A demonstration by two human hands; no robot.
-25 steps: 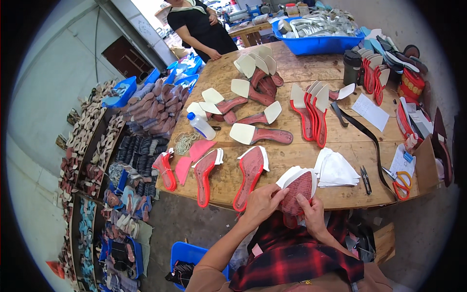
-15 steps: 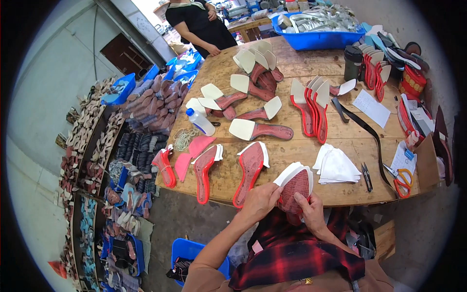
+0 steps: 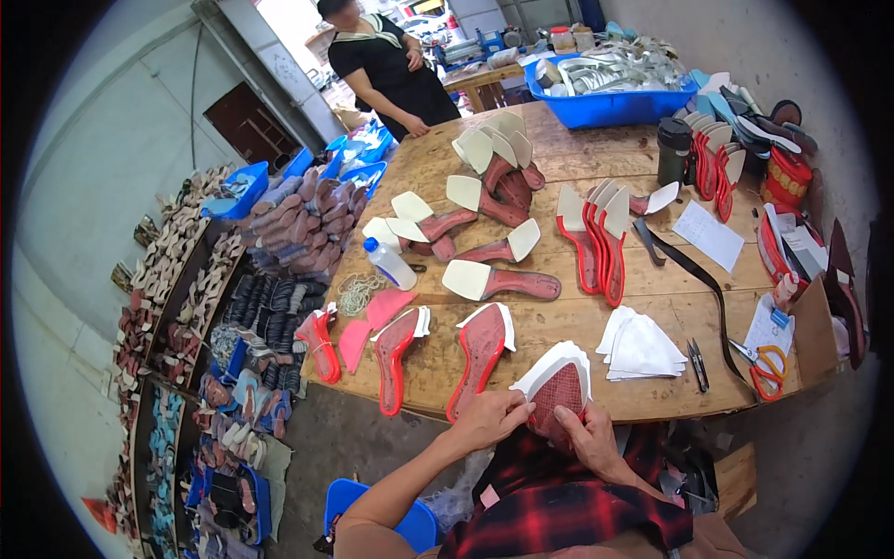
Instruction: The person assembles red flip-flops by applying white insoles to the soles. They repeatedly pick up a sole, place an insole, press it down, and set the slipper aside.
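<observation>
A dark red shoe insole (image 3: 562,399) with a gridded face is held toe up at the table's front edge. White fabric (image 3: 553,360) borders its toe and sticks out along the left side. My left hand (image 3: 491,418) is closed, pinching the left edge of the white fabric. Gripping the insole from the right, my right hand (image 3: 594,444) has its thumb pressed on the red face; its other fingers are mostly hidden behind. To the left lie a red-rimmed insole with a white toe edge (image 3: 480,359) and a similar insole (image 3: 398,352).
White fabric pieces (image 3: 641,347), black thread snips (image 3: 698,366) and orange-handled scissors (image 3: 769,365) lie to the right. Beyond are insoles with cream toes (image 3: 503,279), a clear bottle (image 3: 391,265) and a blue tub (image 3: 605,107). A person (image 3: 391,70) stands at the far edge.
The view has tilted, so the table sits lower in the picture. The insole's toe has turned slightly, showing more white fabric on both sides. Both hands keep hold of it.
</observation>
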